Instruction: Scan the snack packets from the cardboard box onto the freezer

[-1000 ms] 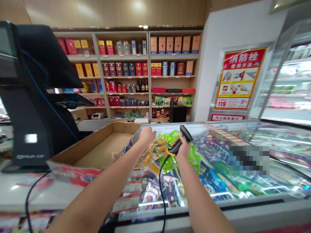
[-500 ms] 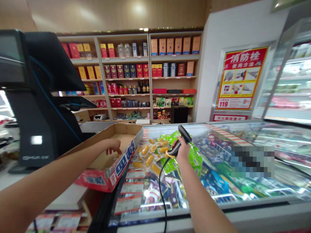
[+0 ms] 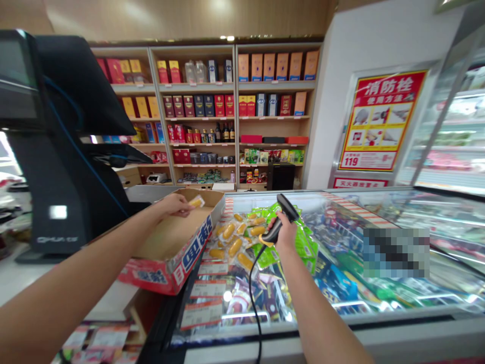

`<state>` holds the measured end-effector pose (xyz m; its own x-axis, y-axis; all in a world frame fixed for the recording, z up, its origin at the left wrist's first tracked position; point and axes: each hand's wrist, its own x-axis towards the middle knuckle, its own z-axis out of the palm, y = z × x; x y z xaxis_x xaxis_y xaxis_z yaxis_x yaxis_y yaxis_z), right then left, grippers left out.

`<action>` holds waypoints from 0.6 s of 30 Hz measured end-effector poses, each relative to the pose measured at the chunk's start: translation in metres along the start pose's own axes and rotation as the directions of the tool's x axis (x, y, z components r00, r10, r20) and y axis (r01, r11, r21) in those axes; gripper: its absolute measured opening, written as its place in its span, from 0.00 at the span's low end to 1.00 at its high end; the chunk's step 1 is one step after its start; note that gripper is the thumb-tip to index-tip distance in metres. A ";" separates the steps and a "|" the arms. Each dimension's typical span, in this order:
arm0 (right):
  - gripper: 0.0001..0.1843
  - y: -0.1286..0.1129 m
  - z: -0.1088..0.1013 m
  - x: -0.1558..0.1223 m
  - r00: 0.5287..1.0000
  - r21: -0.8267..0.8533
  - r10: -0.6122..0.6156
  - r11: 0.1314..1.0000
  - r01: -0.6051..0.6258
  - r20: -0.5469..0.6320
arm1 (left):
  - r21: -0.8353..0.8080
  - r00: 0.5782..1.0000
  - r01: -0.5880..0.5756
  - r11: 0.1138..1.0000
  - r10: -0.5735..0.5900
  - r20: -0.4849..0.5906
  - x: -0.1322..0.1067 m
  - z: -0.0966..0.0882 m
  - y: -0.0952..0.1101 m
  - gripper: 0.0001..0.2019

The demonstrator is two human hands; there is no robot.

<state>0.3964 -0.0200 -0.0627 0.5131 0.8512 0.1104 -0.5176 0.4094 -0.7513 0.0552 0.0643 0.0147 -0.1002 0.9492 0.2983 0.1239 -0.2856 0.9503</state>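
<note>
My left hand (image 3: 176,205) is raised above the shallow cardboard box (image 3: 166,242), pinching a small yellow snack in a clear wrapper (image 3: 197,202). My right hand (image 3: 285,231) is wrapped round the grip of a black barcode scanner (image 3: 287,208), whose head points up and to the left. Just left of the scanner, several wrapped yellow snacks (image 3: 235,246) are scattered on the freezer's glass top. Bright green packets (image 3: 303,247) lie partly under the scanner and my right hand. The scanner's cable (image 3: 253,298) runs down towards me across the glass.
A glass-topped chest freezer (image 3: 212,349) spans the front and right. The black cash register (image 3: 56,202) stands at the left, beside the box. Shelves (image 3: 235,116) of boxed goods and bottles line the back wall, next to a red-and-yellow fire hydrant poster (image 3: 382,121).
My left hand has come up out of the box with a wrapped yellow snack in its fingers. My right hand still holds the scanner over the green packets. The view has shifted slightly.
</note>
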 end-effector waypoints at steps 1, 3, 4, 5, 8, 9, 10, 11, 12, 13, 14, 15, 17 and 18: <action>0.14 0.000 0.000 0.000 1.000 -0.006 -0.002 1.000 0.002 0.004 | -0.030 0.996 0.086 0.996 -0.085 0.042 -0.004 0.003 0.012 0.09; 0.14 0.001 0.001 -0.001 1.000 -0.011 -0.005 1.000 0.005 0.002 | -0.155 0.949 0.297 0.942 -0.273 0.159 -0.019 0.016 0.033 0.05; 0.14 0.000 0.001 -0.002 1.000 -0.011 -0.006 1.000 0.006 -0.001 | -0.246 0.919 0.375 0.894 -0.324 0.223 -0.029 0.025 0.042 0.04; 0.14 0.000 0.001 -0.003 1.000 -0.011 -0.004 1.000 0.004 -0.001 | -0.331 0.890 0.438 0.836 -0.352 0.290 -0.040 0.034 0.048 0.03; 0.16 0.000 0.001 -0.005 1.000 -0.009 -0.001 1.000 0.001 0.018 | -0.456 0.821 0.536 0.711 -0.310 0.480 -0.073 0.068 0.053 0.07; 0.16 0.000 0.001 -0.005 1.000 -0.008 0.001 1.000 -0.001 0.028 | -0.471 0.805 0.543 0.695 -0.272 0.527 -0.082 0.079 0.049 0.10; 0.16 0.001 0.001 -0.005 0.999 -0.008 0.003 1.000 -0.003 0.036 | -0.485 0.796 0.541 0.687 -0.231 0.559 -0.089 0.089 0.044 0.12; 0.16 0.001 0.001 -0.005 0.999 -0.010 0.007 1.000 -0.006 0.042 | -0.501 0.794 0.530 0.684 -0.194 0.576 -0.094 0.099 0.036 0.14; 0.16 0.001 0.001 -0.005 0.999 -0.016 0.013 1.000 -0.013 0.051 | -0.518 0.800 0.517 0.681 -0.169 0.576 -0.096 0.109 0.028 0.14; 0.16 0.001 0.001 -0.005 0.998 -0.027 0.023 0.999 -0.022 0.065 | -0.541 0.814 0.505 0.673 -0.163 0.557 -0.097 0.117 0.019 0.14; 0.16 0.001 0.001 -0.006 0.996 -0.043 0.036 0.999 -0.033 0.087 | -0.572 0.838 0.487 0.660 -0.170 0.518 -0.096 0.124 0.009 0.14; 0.16 0.001 0.001 -0.007 0.992 -0.062 0.052 0.997 -0.045 0.115 | -0.607 0.869 0.457 0.650 -0.181 0.461 -0.094 0.130 -0.001 0.13; 0.16 -0.001 0.002 -0.010 0.977 -0.115 0.095 0.991 -0.074 0.193 | -0.671 0.934 0.350 0.654 -0.191 0.302 -0.089 0.139 -0.020 0.12; 0.16 -0.002 0.002 -0.012 0.963 -0.150 0.123 0.985 -0.088 0.242 | -0.692 0.959 0.283 0.664 -0.182 0.217 -0.087 0.142 -0.029 0.12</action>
<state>0.3897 -0.0305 -0.0616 0.2647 0.9491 0.1709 -0.4521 0.2787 -0.8473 0.2006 0.0089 -0.0515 0.0960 0.9910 0.0934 -0.6298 -0.0122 0.7767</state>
